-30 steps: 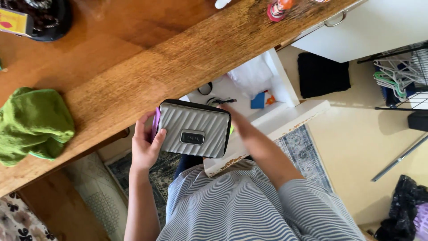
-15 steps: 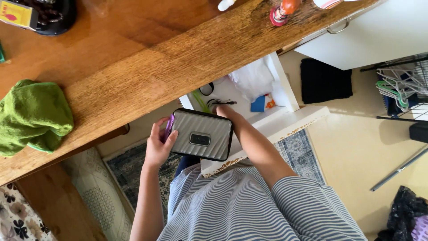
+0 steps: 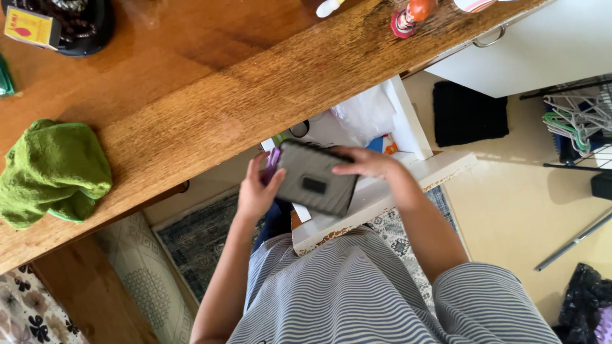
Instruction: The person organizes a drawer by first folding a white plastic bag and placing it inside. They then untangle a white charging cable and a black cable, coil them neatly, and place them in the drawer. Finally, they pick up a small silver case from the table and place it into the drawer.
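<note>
A wooden desktop (image 3: pixel 191 95) spans the upper left of the view, its edge running diagonally; pale flooring (image 3: pixel 510 216) and a patterned rug (image 3: pixel 191 248) lie below it. An open white drawer (image 3: pixel 382 191) projects from under the desk. A green cloth (image 3: pixel 54 172) rests on the desktop near its edge, well apart from the hands. A grey ribbed pouch (image 3: pixel 315 178) is held in the air over the drawer front, below the desk edge; its long axis runs from upper left to lower right, broad face toward the camera. The left hand (image 3: pixel 258 191) grips its left end, fingers wrapped. The right hand (image 3: pixel 363 162) clasps its upper right edge.
</note>
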